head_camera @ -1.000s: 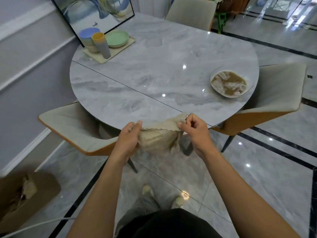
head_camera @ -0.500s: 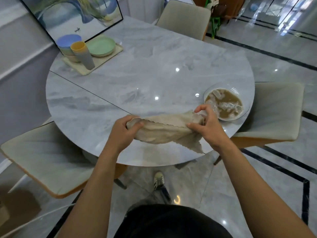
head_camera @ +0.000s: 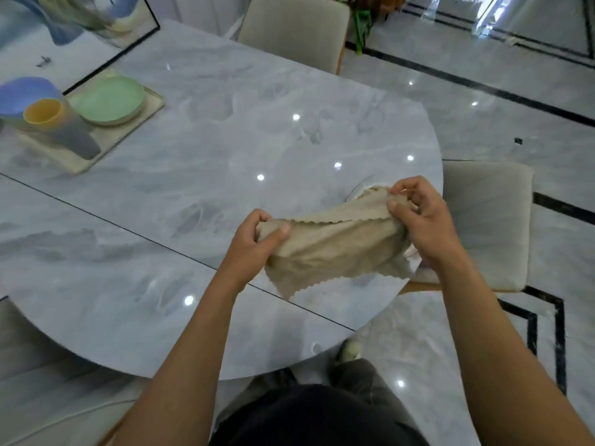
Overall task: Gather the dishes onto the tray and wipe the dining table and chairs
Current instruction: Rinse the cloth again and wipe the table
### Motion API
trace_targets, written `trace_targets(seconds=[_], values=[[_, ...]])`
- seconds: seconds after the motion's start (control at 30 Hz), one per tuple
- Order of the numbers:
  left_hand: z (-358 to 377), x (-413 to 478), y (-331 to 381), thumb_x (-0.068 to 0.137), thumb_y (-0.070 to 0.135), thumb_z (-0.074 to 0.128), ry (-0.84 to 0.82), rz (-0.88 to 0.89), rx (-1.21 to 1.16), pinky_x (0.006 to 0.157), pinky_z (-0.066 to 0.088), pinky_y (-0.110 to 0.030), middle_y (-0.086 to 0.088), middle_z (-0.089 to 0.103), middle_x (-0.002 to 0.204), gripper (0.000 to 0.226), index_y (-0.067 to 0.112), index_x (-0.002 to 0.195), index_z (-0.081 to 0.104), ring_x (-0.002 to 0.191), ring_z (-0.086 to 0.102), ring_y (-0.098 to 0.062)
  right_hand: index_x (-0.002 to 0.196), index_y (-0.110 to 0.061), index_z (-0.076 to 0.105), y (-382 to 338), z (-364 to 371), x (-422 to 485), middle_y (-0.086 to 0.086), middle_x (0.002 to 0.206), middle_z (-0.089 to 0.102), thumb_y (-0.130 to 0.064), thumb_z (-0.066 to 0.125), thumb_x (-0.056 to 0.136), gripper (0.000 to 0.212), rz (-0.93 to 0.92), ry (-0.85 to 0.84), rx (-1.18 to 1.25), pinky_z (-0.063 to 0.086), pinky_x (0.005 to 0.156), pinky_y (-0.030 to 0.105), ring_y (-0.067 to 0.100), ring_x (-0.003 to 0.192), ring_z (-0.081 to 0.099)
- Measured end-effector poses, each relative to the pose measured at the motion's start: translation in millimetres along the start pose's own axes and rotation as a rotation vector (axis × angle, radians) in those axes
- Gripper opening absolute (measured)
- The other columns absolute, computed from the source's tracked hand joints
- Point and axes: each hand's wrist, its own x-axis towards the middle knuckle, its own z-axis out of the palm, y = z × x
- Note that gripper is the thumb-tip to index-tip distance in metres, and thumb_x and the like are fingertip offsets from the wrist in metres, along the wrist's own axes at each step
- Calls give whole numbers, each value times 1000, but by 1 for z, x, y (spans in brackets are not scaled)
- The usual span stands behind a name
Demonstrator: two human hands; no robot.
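Note:
A beige cloth [head_camera: 335,249] with a scalloped edge is stretched between my hands above the round marble table [head_camera: 199,194]. My left hand [head_camera: 257,243] grips its left end and my right hand [head_camera: 421,220] pinches its right end. A glass bowl [head_camera: 359,188] shows only a bit of rim behind the cloth. At the far left a beige tray [head_camera: 141,115] holds a green plate [head_camera: 108,99], a yellow cup [head_camera: 45,112] on a grey one, and a blue dish [head_camera: 22,93].
One beige chair [head_camera: 486,220] stands at the table's right and another [head_camera: 296,30] at the far side. A framed picture [head_camera: 64,30] leans on the wall behind the tray. Glossy tile floor [head_camera: 483,107] with black lines lies to the right. My foot [head_camera: 349,350] is under the table edge.
I have stepped closer to the table. Both hands have carried the cloth up and forward over the tabletop, spreading it wider, and it now covers most of the glass bowl.

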Motion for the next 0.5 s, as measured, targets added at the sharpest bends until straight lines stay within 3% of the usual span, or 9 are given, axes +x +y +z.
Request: trace_targets(seconds=[0.13,0.27,0.4,0.5], values=[[46,39,12,75,45,83,-92,-52,-196,73,52,-46,-1,68,104,49,27,114,59,93,65,-22,94,-24,68,15,-32,41,-14,94,67,-5,61,96,20,-45,181,-4,45,76,20,5,89,58],[115,76,33,86,22,79,-68,-66,-321,83,58,-51,-5,71,108,36,20,118,63,99,69,-25,93,-16,71,26,-61,85,-15,98,71,-1,57,93,21,-53,241,4,46,71,14,-3,86,62],[190,109,44,99,13,69,39,-149,-399,87,61,-52,-4,75,104,10,18,108,67,99,74,-26,93,-17,71,63,-80,125,-5,104,70,1,55,91,25,-19,90,-126,47,76,12,-2,91,62],[226,131,28,98,20,71,41,-222,-182,91,63,-47,-1,76,105,9,26,105,69,100,75,-22,101,-20,73,105,-83,140,-4,111,67,-3,58,93,24,19,-154,-343,42,78,6,1,93,59]])
